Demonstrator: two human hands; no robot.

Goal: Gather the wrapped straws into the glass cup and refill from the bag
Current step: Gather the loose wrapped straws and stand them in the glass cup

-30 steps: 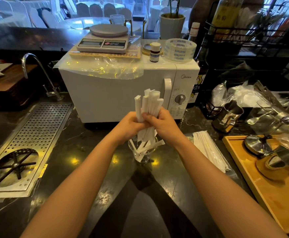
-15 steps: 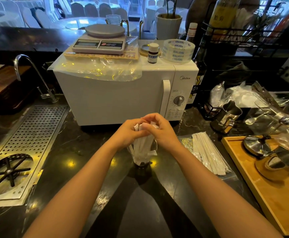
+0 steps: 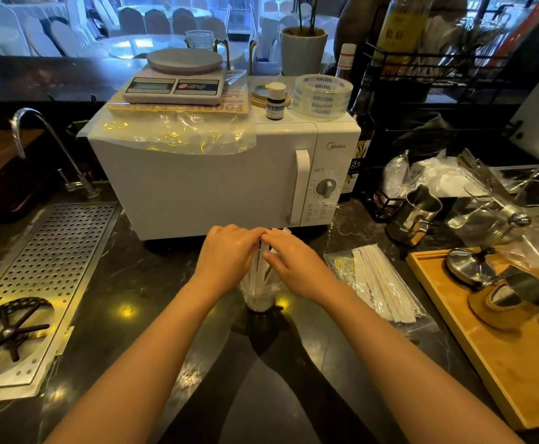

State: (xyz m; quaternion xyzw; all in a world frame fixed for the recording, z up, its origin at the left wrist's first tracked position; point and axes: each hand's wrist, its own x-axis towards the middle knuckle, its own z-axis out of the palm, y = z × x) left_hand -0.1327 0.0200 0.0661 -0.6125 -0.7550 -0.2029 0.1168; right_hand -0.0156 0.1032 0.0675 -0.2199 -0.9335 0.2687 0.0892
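A glass cup [image 3: 259,303] stands on the dark counter in front of the microwave, with a bundle of white wrapped straws [image 3: 263,271] standing in it. My left hand [image 3: 228,254] and my right hand [image 3: 293,261] lie over the straw tops, fingers curled around the bundle, thumbs meeting above it. Most of the cup and straws is hidden by my hands. To the right lies a clear plastic bag [image 3: 341,267] holding more wrapped straws [image 3: 383,285], flat on the counter.
A white microwave [image 3: 204,184] stands right behind the cup, with a scale, a small bottle and tape rolls on top. A perforated metal drain tray [image 3: 47,267] lies at the left. A wooden tray [image 3: 485,357] with metal tools and a steel pitcher [image 3: 417,214] sit at the right.
The raised bundle of straws has come down into the cup. My hands have followed it down and now cover the straw tops.
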